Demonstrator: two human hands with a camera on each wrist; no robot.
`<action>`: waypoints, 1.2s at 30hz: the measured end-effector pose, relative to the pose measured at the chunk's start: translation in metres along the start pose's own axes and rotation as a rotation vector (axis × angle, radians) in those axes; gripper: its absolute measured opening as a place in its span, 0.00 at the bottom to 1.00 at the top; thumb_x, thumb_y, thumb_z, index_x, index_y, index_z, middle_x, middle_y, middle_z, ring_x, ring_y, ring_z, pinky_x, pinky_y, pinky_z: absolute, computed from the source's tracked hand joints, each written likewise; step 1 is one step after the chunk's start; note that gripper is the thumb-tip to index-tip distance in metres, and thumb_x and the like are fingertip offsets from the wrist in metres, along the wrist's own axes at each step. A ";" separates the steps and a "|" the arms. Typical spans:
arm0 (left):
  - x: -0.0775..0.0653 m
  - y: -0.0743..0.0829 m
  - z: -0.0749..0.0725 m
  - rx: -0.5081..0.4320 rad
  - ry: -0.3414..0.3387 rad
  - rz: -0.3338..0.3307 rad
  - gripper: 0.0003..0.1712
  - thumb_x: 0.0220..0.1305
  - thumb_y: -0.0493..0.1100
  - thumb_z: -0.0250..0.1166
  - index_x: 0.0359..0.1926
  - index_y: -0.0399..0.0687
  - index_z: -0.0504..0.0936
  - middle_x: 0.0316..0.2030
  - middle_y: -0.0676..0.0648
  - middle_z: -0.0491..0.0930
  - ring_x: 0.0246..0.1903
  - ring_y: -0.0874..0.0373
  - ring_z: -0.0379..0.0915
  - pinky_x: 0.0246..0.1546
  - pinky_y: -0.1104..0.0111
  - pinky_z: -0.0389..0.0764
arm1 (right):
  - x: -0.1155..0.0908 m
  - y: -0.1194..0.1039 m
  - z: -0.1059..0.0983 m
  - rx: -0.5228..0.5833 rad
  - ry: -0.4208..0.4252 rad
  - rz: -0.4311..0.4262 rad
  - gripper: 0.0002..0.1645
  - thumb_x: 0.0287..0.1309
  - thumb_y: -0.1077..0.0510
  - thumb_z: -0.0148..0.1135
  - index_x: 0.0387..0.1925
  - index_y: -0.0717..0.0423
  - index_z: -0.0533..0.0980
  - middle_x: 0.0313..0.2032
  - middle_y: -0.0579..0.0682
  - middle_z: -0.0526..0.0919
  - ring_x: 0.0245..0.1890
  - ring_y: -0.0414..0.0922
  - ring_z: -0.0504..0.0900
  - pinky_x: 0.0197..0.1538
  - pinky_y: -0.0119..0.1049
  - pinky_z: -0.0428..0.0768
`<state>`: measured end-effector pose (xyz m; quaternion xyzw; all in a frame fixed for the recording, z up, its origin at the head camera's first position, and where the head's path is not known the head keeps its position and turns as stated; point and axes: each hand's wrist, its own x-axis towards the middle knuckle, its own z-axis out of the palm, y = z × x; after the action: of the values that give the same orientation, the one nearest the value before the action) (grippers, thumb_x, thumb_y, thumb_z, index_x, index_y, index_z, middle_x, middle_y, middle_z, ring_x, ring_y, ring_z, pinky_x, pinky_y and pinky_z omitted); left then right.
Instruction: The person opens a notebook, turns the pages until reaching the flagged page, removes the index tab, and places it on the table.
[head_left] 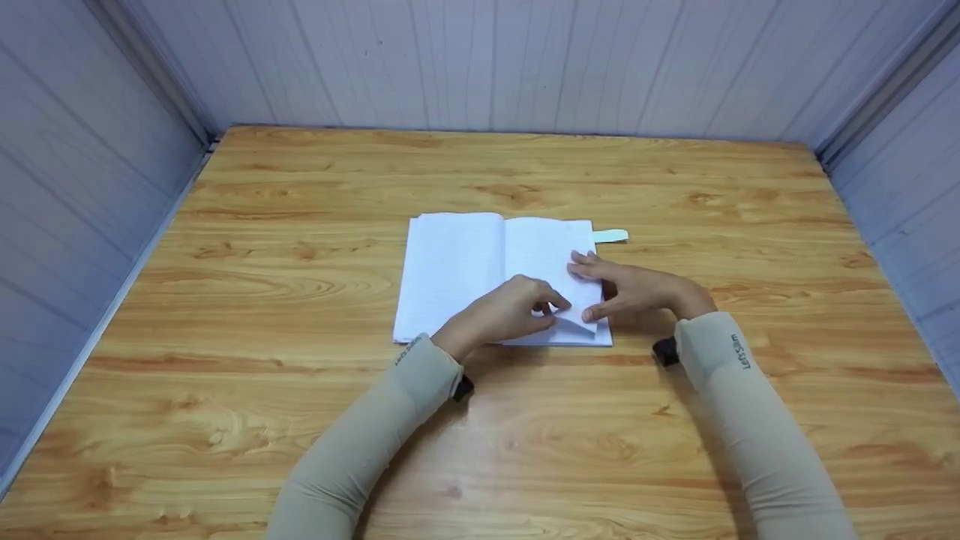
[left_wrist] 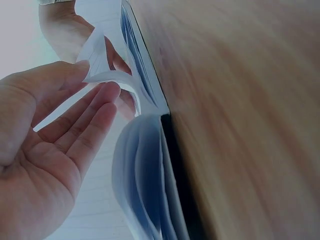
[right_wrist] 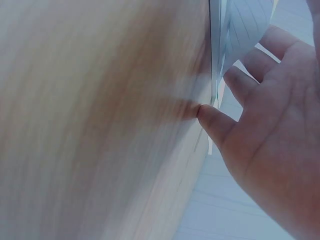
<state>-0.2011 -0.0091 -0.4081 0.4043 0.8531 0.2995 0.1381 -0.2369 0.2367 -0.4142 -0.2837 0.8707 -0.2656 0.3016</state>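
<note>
Ruled notebook, spread flat, with two hands at its right page

One notebook (head_left: pixel 454 277), white ruled pages, lying at the middle of the bench (head_left: pixel 285 300), its two halves to left and right. One lifted page (left_wrist: pixel 112 76), from the right half, raised and bent near its near right corner (the curve shows best from the left wrist).

One left hand (head_left: pixel 517 304), reaching over the near part of the notebook; thumb and fingers pinch the lifted page. One right hand (head_left: pixel 637 289), come in from the right; fingers extended and spread on the right page, gripping nothing, thumb by the right edge.

One pale tab (head_left: pixel 610 235), projecting beyond the right edge, toward the far corner. Two beige sleeves (head_left: pixel 757 420), lettered at the cuffs. Bench top of yellow-brown wood grain; pale panelled walls (head_left: pixel 480 60) at far, left and right.
</note>
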 end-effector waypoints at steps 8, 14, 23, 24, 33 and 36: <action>-0.003 -0.003 -0.002 -0.021 0.050 0.014 0.19 0.64 0.32 0.59 0.56 0.39 0.80 0.52 0.44 0.82 0.48 0.55 0.81 0.52 0.67 0.79 | -0.003 0.001 -0.003 0.047 0.043 -0.003 0.62 0.51 0.42 0.70 0.76 0.54 0.43 0.77 0.51 0.35 0.76 0.53 0.29 0.73 0.59 0.40; -0.005 -0.004 -0.002 -0.075 0.112 0.005 0.24 0.64 0.30 0.56 0.61 0.40 0.75 0.57 0.43 0.79 0.51 0.54 0.79 0.55 0.67 0.78 | -0.003 0.003 -0.007 0.067 0.092 0.024 0.67 0.51 0.42 0.70 0.75 0.58 0.36 0.76 0.54 0.32 0.76 0.53 0.29 0.74 0.57 0.40; -0.009 -0.004 -0.004 -0.160 0.222 -0.006 0.28 0.62 0.28 0.56 0.65 0.40 0.70 0.51 0.39 0.81 0.47 0.52 0.81 0.51 0.69 0.80 | -0.007 0.004 -0.009 0.127 0.182 0.070 0.69 0.53 0.45 0.69 0.75 0.54 0.29 0.76 0.54 0.27 0.76 0.53 0.30 0.74 0.56 0.41; -0.009 -0.005 -0.004 -0.164 0.243 -0.007 0.28 0.62 0.28 0.56 0.64 0.40 0.71 0.50 0.39 0.82 0.46 0.52 0.82 0.50 0.69 0.80 | -0.007 0.004 -0.010 0.127 0.189 0.072 0.68 0.53 0.45 0.69 0.75 0.53 0.29 0.76 0.54 0.27 0.76 0.53 0.29 0.74 0.56 0.41; -0.017 -0.008 -0.011 -0.198 0.435 -0.038 0.26 0.61 0.30 0.59 0.62 0.42 0.74 0.38 0.41 0.80 0.33 0.56 0.78 0.40 0.65 0.83 | -0.006 0.005 -0.011 0.115 0.210 0.095 0.68 0.54 0.43 0.68 0.75 0.56 0.29 0.76 0.54 0.27 0.76 0.53 0.30 0.75 0.55 0.40; -0.020 -0.009 -0.015 -0.209 0.473 -0.063 0.26 0.61 0.31 0.60 0.61 0.44 0.75 0.28 0.44 0.75 0.29 0.58 0.73 0.37 0.68 0.81 | -0.005 0.005 -0.010 0.107 0.198 0.088 0.68 0.54 0.41 0.68 0.75 0.55 0.29 0.76 0.54 0.27 0.76 0.52 0.30 0.75 0.54 0.41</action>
<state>-0.2007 -0.0350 -0.4015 0.2797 0.8383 0.4677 -0.0149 -0.2420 0.2461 -0.4083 -0.2010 0.8924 -0.3247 0.2404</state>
